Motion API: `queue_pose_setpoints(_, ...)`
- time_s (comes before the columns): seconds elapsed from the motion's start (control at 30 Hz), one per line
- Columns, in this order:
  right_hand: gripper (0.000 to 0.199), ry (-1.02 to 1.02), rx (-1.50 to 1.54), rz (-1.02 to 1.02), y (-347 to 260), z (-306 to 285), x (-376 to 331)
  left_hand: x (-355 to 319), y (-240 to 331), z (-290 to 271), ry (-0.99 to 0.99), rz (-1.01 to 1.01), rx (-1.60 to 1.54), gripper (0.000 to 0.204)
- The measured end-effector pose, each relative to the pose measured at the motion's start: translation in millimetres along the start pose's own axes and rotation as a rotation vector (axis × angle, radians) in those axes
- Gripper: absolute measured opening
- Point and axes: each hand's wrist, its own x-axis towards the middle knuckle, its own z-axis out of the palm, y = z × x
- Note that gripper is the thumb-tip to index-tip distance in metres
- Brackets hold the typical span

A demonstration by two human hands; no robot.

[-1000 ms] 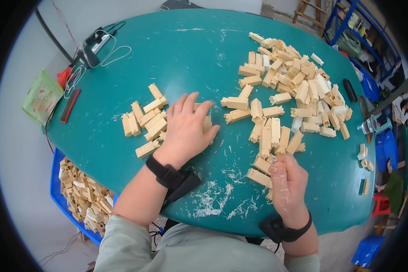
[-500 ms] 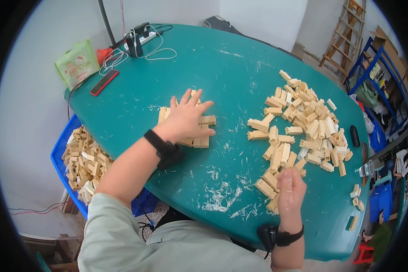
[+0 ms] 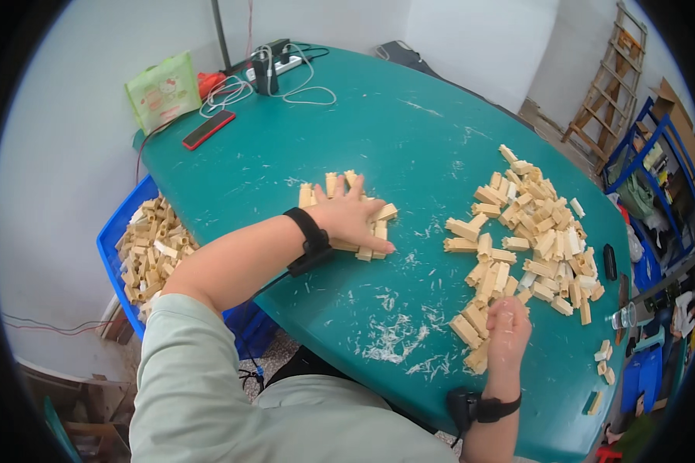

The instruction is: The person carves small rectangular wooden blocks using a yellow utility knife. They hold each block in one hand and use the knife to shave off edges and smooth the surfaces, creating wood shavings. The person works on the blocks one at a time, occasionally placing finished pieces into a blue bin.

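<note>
My left hand (image 3: pixel 349 220) lies spread, fingers apart, over a flat cluster of cream-coloured hollow plastic pieces (image 3: pixel 380 231) on the green table. Its palm hides some of them. Short pieces with jagged ends poke out past the fingertips and beside the thumb. My right hand (image 3: pixel 510 332) is closed in a fist at the near end of a large loose pile of the same cream pieces (image 3: pixel 548 224). Whatever the fist may hold is hidden. Both wrists wear black straps with small devices.
White plastic shavings (image 3: pixel 394 332) are scattered between my hands. A blue bin (image 3: pixel 110 255) full of similar pieces stands left of the table (image 3: pixel 286 139). Phone (image 3: pixel 208 130), power strip (image 3: pixel 286 66) and green bag (image 3: pixel 162 92) occupy the far left; a clear cup (image 3: pixel 624 315) stands right.
The whole view has shifted and turned slightly. My left hand stays over the cluster, its fingers angled a little more to the right. The right fist stays beside the pile.
</note>
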Motion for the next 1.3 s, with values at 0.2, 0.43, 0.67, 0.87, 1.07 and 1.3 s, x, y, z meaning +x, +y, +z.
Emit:
queue_pose_setpoints(0.2,0.030,-0.004,-0.034,-0.028,3.9,2.7,0.2,-8.4,-8.4,8.5,0.117,0.060,-0.055,0.086)
queue_pose_setpoints(0.43,0.033,0.019,-0.053,-0.007,10.0,4.9,3.0,-30.6,-31.2,3.2,0.093,0.072,-0.096,0.076)
queue_pose_setpoints(0.67,0.034,0.051,-0.083,0.047,11.5,4.4,2.2,-101.2,-115.8,7.9,0.124,-0.143,-0.104,0.078)
queue_pose_setpoints(0.87,0.037,0.096,-0.079,0.077,14.8,10.5,0.7,-227.6,-253.1,57.1,0.104,-0.409,-0.398,0.086)
queue_pose_setpoints(1.07,0.034,0.084,-0.066,0.142,4.3,18.0,-2.5,-314.1,-271.0,69.7,-0.357,-0.763,-0.234,0.062)
queue_pose_setpoints(1.3,0.022,0.059,0.000,0.014,7.0,5.3,-0.5,-212.6,-210.4,29.8,0.424,-0.309,-0.247,0.028)
